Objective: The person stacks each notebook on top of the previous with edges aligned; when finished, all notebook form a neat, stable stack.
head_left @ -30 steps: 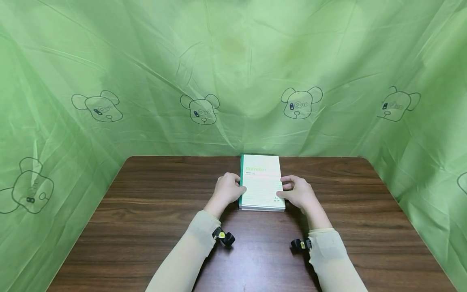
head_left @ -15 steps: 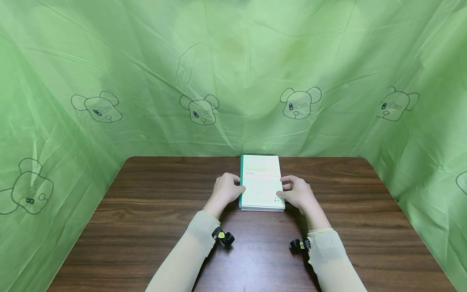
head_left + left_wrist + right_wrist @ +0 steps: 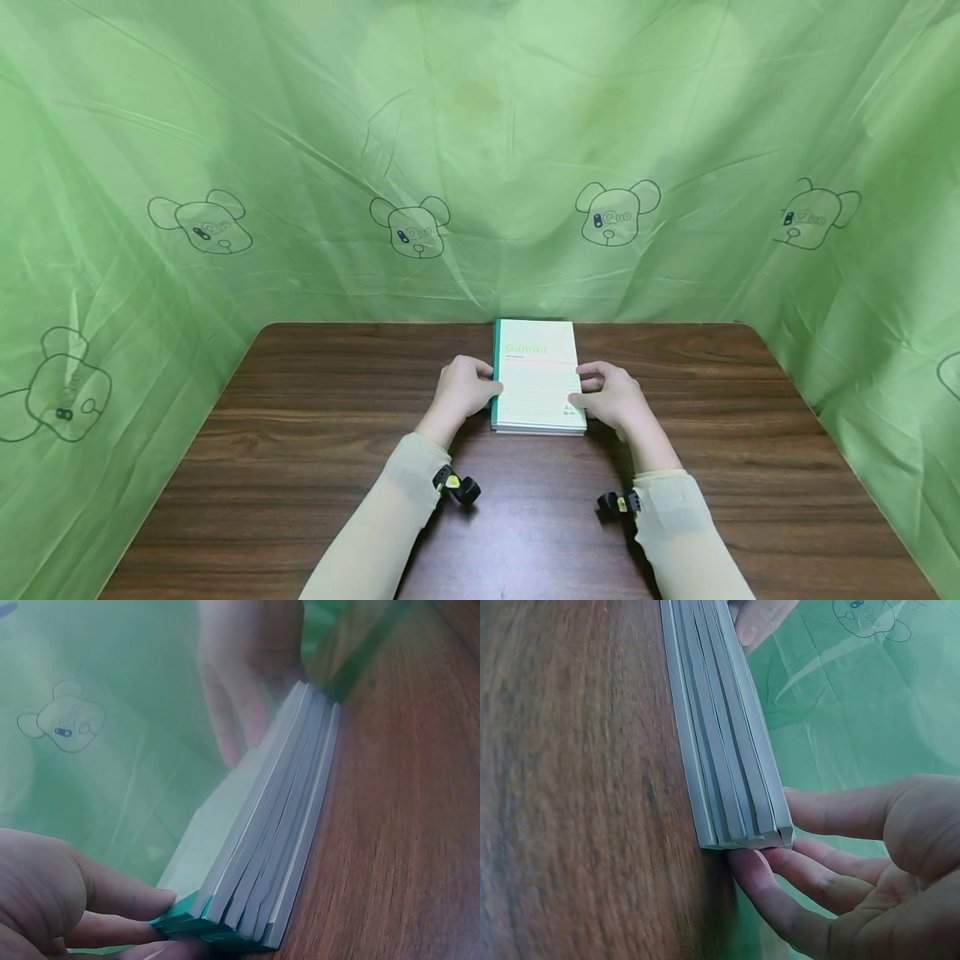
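A neat stack of several notebooks point(image 3: 536, 379) lies near the back edge of the table, its top cover pale with green "Gambit" lettering. Teal spines point(image 3: 214, 930) run down its left side. My left hand point(image 3: 462, 390) holds that side, thumb at the cover's edge and fingers along the spines. On the opposite side my right hand point(image 3: 613, 396) grips the stack, its thumb on the top edge near the front corner. In the right wrist view the fingertips point(image 3: 754, 866) of that hand meet the pages' side, low down. The notebooks' front edges are slightly uneven.
The dark wood-grain table point(image 3: 315, 467) spreads out around the notebooks. A green curtain point(image 3: 510, 167) with bear-head outlines hangs right behind the table and along both sides. Small black wrist cameras point(image 3: 467, 490) sit on both sleeves.
My left thumb has slid slightly left, toward the spine edge of the top cover. The right hand and the notebooks look almost unmoved.
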The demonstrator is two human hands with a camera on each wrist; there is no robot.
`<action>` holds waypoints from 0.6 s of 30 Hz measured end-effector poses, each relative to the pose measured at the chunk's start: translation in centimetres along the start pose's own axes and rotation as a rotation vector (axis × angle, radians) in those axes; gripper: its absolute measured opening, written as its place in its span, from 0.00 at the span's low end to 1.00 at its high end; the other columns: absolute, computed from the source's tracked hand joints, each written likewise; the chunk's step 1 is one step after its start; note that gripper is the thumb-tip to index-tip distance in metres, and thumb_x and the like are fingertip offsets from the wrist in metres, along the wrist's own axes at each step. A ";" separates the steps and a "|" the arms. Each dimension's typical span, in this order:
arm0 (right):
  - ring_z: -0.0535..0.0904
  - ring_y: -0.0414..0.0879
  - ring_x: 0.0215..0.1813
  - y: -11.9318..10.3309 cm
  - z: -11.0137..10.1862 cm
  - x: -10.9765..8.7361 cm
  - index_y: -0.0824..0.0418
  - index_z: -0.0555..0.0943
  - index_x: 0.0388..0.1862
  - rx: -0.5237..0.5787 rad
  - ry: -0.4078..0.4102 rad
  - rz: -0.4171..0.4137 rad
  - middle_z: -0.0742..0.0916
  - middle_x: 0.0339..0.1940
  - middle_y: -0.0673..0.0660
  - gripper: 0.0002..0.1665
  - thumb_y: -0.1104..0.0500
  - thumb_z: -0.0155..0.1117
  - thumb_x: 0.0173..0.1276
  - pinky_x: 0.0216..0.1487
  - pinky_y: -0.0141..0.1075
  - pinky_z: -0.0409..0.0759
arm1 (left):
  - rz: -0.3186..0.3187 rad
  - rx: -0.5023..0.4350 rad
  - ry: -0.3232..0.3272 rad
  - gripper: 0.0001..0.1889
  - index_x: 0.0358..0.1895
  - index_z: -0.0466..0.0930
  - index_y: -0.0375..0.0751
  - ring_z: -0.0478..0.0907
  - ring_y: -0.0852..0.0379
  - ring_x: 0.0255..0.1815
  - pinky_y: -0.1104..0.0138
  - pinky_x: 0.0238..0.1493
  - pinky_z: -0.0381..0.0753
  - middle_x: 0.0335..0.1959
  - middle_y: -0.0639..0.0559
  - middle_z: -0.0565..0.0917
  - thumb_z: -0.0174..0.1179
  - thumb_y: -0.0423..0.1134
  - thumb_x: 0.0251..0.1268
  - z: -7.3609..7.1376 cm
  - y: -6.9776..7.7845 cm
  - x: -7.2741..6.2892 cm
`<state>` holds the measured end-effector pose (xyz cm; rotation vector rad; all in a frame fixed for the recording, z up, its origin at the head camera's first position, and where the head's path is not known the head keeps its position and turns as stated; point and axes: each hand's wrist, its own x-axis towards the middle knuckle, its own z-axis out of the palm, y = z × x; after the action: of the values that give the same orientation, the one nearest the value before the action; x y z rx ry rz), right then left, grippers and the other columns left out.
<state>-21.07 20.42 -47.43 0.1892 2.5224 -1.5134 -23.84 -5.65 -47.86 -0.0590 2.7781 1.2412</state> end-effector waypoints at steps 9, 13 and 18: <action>0.90 0.55 0.50 -0.3 -1.2 -0.4 0.68 0.79 0.72 -0.100 -0.032 -0.091 0.88 0.62 0.70 0.30 0.61 0.74 0.75 0.50 0.45 0.88 | 0.031 0.025 -0.074 0.18 0.58 0.90 0.39 0.89 0.53 0.44 0.56 0.50 0.88 0.50 0.48 0.91 0.68 0.46 0.74 -0.8 -0.6 0.0; 0.88 0.58 0.57 -0.9 -2.7 -1.2 0.65 0.80 0.71 -0.192 -0.008 -0.196 0.90 0.60 0.65 0.26 0.55 0.70 0.80 0.56 0.50 0.84 | 0.159 0.064 -0.034 0.22 0.64 0.87 0.38 0.89 0.48 0.53 0.51 0.59 0.86 0.50 0.47 0.92 0.66 0.48 0.77 -2.3 -1.4 -0.7; 0.89 0.54 0.53 -1.6 -6.3 -2.7 0.60 0.83 0.69 -0.394 0.015 -0.392 0.91 0.58 0.60 0.26 0.48 0.70 0.80 0.57 0.55 0.84 | 0.387 0.185 0.020 0.34 0.78 0.75 0.39 0.90 0.42 0.50 0.45 0.69 0.80 0.63 0.40 0.88 0.65 0.55 0.78 -6.5 -3.3 -2.0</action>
<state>-19.36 25.24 -42.50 -0.3729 2.9256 -1.0799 -22.08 -12.74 -45.80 0.5040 3.0010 1.0421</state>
